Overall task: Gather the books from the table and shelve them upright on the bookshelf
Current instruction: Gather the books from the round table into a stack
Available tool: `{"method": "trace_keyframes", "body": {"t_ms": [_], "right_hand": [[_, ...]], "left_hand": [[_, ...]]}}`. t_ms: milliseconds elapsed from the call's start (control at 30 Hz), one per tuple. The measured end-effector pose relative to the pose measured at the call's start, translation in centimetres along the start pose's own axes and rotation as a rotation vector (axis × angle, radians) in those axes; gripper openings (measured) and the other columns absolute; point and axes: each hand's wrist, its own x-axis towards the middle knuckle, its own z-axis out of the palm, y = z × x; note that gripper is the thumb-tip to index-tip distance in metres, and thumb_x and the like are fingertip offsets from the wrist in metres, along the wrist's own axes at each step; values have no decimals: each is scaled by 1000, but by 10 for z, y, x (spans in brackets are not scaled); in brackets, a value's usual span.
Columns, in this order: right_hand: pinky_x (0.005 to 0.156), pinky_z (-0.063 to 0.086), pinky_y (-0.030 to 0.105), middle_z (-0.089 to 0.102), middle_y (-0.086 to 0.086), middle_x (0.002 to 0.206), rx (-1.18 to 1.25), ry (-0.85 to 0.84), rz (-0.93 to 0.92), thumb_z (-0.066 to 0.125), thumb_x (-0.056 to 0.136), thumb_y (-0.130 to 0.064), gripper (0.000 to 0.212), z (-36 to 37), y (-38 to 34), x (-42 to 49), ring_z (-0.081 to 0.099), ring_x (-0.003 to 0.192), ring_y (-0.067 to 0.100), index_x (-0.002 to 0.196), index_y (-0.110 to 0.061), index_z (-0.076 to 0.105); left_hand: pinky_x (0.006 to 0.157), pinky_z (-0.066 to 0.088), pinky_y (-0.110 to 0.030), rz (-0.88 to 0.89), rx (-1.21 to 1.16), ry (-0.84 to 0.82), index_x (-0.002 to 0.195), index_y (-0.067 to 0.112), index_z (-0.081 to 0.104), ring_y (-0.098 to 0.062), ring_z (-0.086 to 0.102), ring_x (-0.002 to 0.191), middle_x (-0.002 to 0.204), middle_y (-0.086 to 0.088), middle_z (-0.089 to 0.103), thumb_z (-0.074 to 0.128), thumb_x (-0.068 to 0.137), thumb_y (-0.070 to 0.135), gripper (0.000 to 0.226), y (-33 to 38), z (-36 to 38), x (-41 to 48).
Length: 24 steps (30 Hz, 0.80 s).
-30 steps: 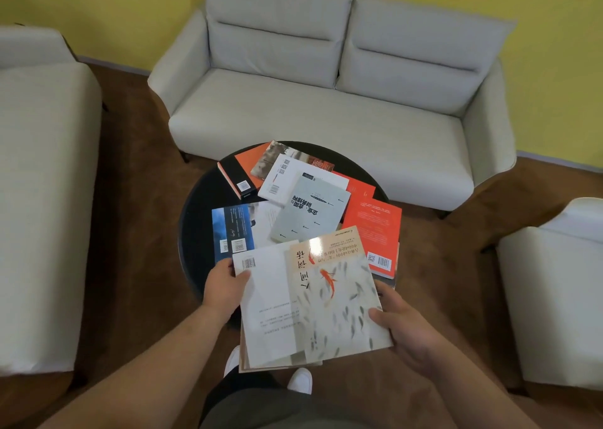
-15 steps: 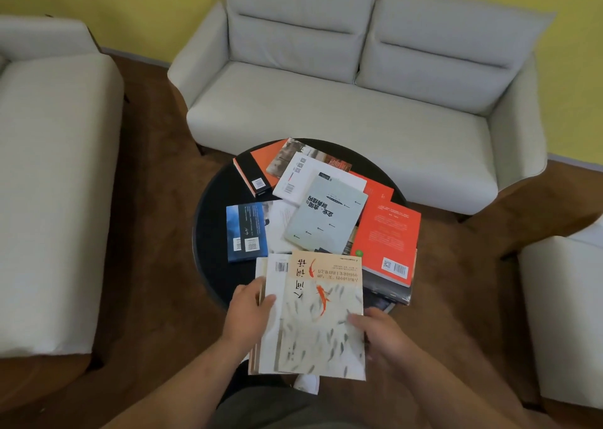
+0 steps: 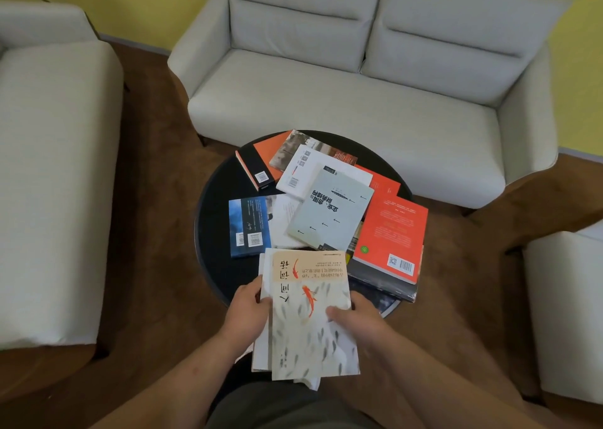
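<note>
A small stack of books (image 3: 306,327), topped by a pale cover printed with orange koi and grey fish, is held over the near edge of a round black coffee table (image 3: 212,219). The left hand (image 3: 246,314) clasps the stack's left edge, thumb on top and fingers curled beneath; the right hand (image 3: 359,321) grips the right edge, thumb pressed on the fish cover. The books in the stack lie nearly squared, with white covers showing along the left side and at the bottom.

More books lie flat and overlapping on the tabletop. A grey-green paperback (image 3: 332,211) sits near the centre, partly over a white book (image 3: 306,174). A blue-covered book (image 3: 249,227) lies to the left. A red-orange book (image 3: 391,236) rests at the right atop a darker volume that overhangs the table's rim. At the far side lie an orange book with a black spine (image 3: 261,164) and a brown photo-covered book (image 3: 303,149).

A light grey two-seat sofa (image 3: 359,79) stands beyond the table against a yellow wall (image 3: 146,0). Matching seats flank the scene on brown carpet (image 3: 150,167).
</note>
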Motion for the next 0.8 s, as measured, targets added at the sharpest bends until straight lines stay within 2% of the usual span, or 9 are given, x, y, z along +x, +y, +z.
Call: {"method": "trace_keyframes", "body": {"t_ms": [167,300,367,400,500,567,633,733,800], "right_hand": [[91,57,41,70,2,116,-57,36,-11,64,96,-28,29,12,0,5,70,102,22,123,-19,56],[70,56,31,63,8,117,-73,61,-12,62,90,-34,38,30,-2,13,67,97,22,118,-12,50],[75,58,33,67,9,121,-16,48,-20,63,88,-29,44,31,-1,20,70,101,23,127,-12,55],[81,58,35,68,10,123,54,47,-25,62,92,-24,38,31,-4,19,70,103,25,129,-14,57],[82,56,38,71,5,113,322,-20,23,48,106,-26,18,28,-10,14,70,100,24,118,-25,61],[93,55,45,70,7,122,453,-81,59,44,108,-29,22,27,-10,13,68,110,29,125,-27,57],[99,52,48,67,8,132,462,-123,51,42,109,-29,27,31,-10,13,65,118,31,135,-30,50],[88,56,42,66,5,132,393,-144,34,42,109,-26,30,34,-7,19,67,113,27,137,-36,44],[99,53,50,69,5,131,387,-153,44,46,107,-25,33,31,-3,24,68,115,29,139,-35,45]], "left_hand": [[72,54,-24,14,-78,75,115,35,68,-10,69,99,105,14,72,60,96,15,28,4,2,-8],[84,59,-37,24,-92,75,103,42,71,-14,71,98,102,9,75,54,98,31,21,1,-1,-8],[102,49,-44,-35,-148,92,117,39,67,-17,62,116,122,10,67,44,99,45,30,4,-2,-8],[108,41,-43,-104,-264,114,125,35,62,-20,56,123,128,9,61,40,101,46,34,8,-2,-9],[110,38,-49,-336,-581,-56,109,31,70,-26,63,109,112,-3,72,31,101,59,49,16,-1,-10],[107,44,-55,-400,-643,-164,117,29,71,-33,70,108,111,-11,76,28,99,64,59,16,0,-7],[103,46,-58,-424,-707,-189,131,29,61,-34,71,108,116,-12,75,30,101,60,53,14,0,-3],[98,51,-58,-389,-735,-204,147,38,38,-33,72,107,118,-10,74,37,105,43,43,11,-2,1],[90,54,-52,-356,-750,-217,144,37,42,-32,71,108,118,-9,74,40,106,33,38,8,-5,2]]}}
